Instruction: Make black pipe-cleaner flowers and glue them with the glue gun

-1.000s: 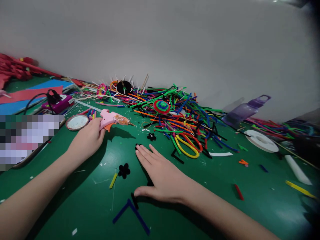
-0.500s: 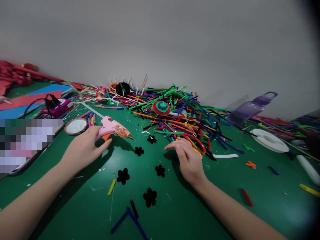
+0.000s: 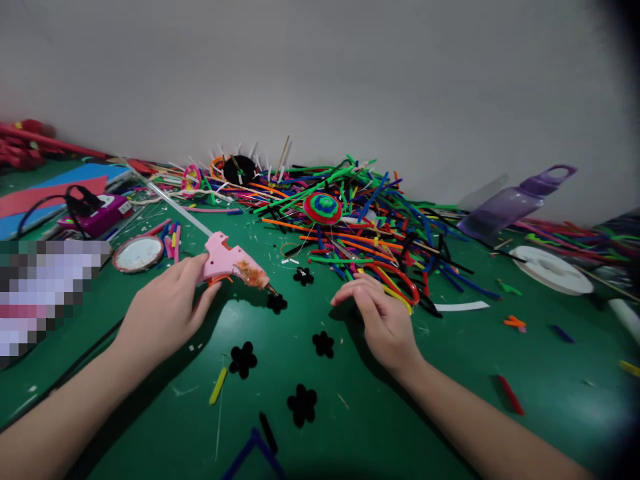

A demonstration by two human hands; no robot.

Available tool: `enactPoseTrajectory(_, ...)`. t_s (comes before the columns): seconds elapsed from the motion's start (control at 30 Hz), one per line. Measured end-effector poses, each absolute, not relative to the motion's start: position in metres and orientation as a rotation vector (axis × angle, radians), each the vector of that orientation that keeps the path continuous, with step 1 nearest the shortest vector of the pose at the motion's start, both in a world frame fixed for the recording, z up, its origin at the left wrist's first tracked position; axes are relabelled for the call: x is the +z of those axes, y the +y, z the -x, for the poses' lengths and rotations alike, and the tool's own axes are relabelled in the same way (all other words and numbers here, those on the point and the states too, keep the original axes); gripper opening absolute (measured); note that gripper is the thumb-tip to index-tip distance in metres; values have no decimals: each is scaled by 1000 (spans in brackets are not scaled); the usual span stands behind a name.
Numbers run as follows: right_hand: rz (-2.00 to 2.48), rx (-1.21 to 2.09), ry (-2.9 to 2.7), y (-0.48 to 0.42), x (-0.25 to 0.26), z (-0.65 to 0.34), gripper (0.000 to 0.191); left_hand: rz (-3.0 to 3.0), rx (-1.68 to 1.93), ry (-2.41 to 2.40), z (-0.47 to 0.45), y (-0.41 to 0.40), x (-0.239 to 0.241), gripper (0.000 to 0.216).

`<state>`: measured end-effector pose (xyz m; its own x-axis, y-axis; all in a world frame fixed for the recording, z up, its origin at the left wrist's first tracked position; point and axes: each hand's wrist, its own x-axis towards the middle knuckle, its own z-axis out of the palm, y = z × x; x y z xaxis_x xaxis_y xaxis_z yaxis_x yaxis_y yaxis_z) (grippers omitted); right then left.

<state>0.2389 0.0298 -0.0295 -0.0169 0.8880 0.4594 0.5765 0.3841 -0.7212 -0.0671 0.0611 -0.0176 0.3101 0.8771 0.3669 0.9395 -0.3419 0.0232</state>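
In my left hand is a pink glue gun, my fingers around its handle. Brown residue covers its front, and a glue stick sticks out of its back. Its nozzle points at or just above a small black flower; I cannot tell whether they touch. More black flower shapes lie around: one flower with white specks, another, and larger ones nearer me. My right hand rests loosely curled on the green table, nothing showing in it, beside red-and-yellow scissors handles.
A heap of pipe cleaners lies along the wall, with a red, green and blue disc at its front. A purple bottle and a white spool are at right. A purple power strip and round lid are at left.
The glue gun has moved slightly right and down, its nozzle now at the small black flower. My right hand keeps almost the same pose. The whole view has shifted a little.
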Motion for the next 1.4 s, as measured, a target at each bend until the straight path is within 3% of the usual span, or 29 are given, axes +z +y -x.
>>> enactPoseTrajectory(0.6,1215,372,-1779,30,-33,-242,37,2300,-486,-1512,67,59,-17,37)
enactPoseTrajectory(1.4,1210,391,-1797,29,-33,-242,37,2357,-485,-1510,66,59,-16,37)
